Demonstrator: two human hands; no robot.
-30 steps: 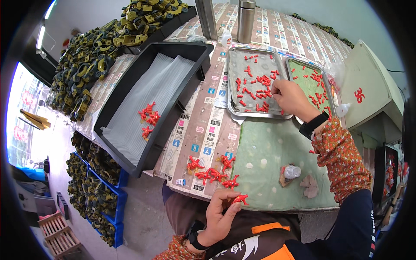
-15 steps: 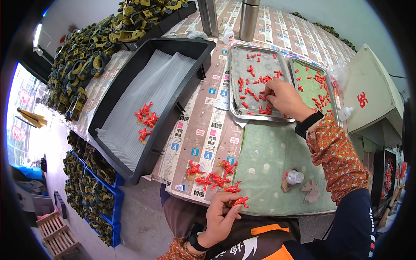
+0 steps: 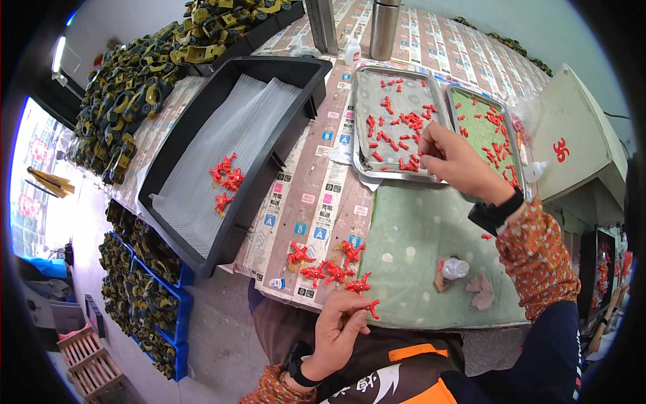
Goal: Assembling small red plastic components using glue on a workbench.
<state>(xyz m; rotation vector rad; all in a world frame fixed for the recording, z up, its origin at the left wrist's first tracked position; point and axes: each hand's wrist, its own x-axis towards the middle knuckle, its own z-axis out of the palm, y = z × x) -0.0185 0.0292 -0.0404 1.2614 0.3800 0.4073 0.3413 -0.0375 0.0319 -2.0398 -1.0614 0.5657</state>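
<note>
Near the table's front edge my left hand pinches a small red toy figure between thumb and forefinger, its forked end sticking out to the right. My right hand hovers over the near right edge of a metal tray, fingers pressed together; a speck of red shows at the fingertips, too small to name. Loose red plastic parts lie scattered on the tray's grey lining. Just beyond my left hand, several red figures with yellowish bits rest on the patterned table covering.
On the left stands a black bin holding several red figures on white foam sheet. A second tray has a green lining. A glue bottle, a steel flask, a capped lump and heaped toy vehicles are around.
My right hand has drawn back rightward and nearer from the parts in the tray. My left hand keeps its hold on the figure, with a slight shift. The view has tilted a little.
</note>
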